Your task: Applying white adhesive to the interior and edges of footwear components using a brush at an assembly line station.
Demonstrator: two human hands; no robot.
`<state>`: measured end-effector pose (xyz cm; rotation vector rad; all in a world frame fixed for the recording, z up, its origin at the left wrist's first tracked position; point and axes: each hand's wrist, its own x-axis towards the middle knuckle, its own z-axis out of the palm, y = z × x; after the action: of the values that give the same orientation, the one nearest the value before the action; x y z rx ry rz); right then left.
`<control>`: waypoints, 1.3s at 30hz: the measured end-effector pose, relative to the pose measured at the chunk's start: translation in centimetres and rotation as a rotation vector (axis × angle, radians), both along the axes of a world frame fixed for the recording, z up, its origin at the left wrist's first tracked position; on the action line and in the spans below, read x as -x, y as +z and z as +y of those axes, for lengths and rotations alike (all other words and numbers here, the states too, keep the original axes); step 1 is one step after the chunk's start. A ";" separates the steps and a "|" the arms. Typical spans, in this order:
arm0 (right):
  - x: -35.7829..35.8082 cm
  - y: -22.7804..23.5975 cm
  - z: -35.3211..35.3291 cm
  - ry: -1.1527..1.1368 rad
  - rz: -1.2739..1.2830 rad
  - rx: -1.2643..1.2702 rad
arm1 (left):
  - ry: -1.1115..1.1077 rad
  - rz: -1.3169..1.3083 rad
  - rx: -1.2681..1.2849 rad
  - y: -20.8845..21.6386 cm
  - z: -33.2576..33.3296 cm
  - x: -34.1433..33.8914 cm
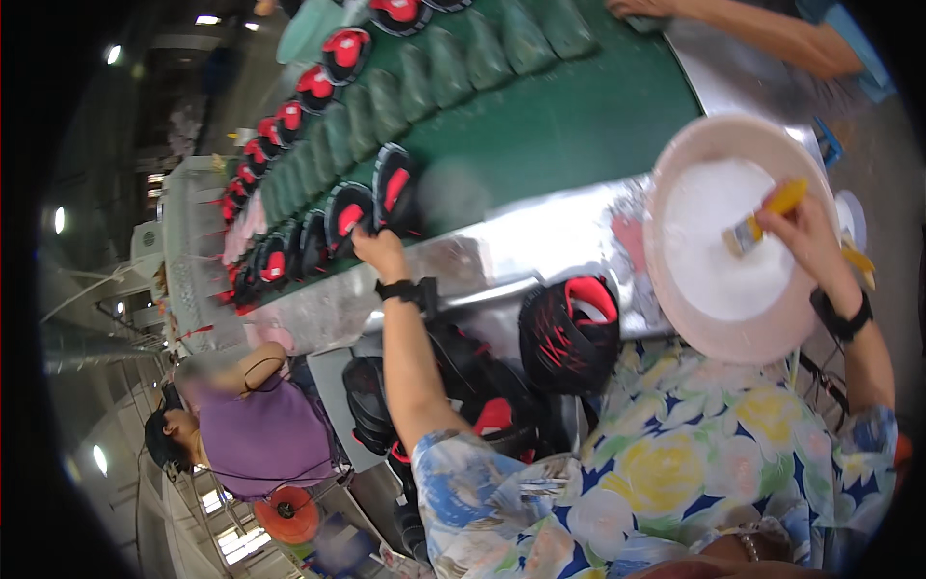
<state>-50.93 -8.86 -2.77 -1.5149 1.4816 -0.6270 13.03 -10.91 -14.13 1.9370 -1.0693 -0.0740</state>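
My left hand point(383, 255) reaches to the belt's near edge, its fingers closed at the lower end of a black-and-red shoe sole point(345, 214). Right beside it a second black-and-red sole point(393, 189) stands tilted. In my right hand point(808, 236) is a flat brush point(745, 237) with a yellow handle, its bristles down over the white liquid. That liquid lies in a large pale pink basin point(666, 289) on my right. Just in front of me sits a black shoe upper point(567, 338) with red lining and red lacing.
The green conveyor belt point(540, 164) carries rows of black-and-red soles and several teal shoe-shaped pieces point(449, 68). More black uppers point(463, 372) are piled below my left forearm. A person in purple point(265, 429) sits at left; another person's hand point(641, 8) rests across the belt.
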 end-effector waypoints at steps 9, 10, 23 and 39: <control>-8.6 -2.0 -0.5 0.524 0.081 0.060 | -0.791 -0.414 -0.756 9.1 13.6 26.8; -8.8 -1.6 0.6 0.651 0.140 0.061 | -0.748 -0.443 -0.805 8.0 13.8 26.9; 2.6 3.2 -2.2 0.391 -0.007 0.540 | -0.423 1.166 -0.159 15.6 9.6 20.0; 0.5 10.9 -1.9 0.448 -0.058 0.723 | -0.703 1.371 -0.061 14.4 5.3 31.3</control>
<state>-51.46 -10.77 8.14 -2.2638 0.8392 -0.9731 -18.29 -5.63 0.26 0.9865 -0.6616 -1.5580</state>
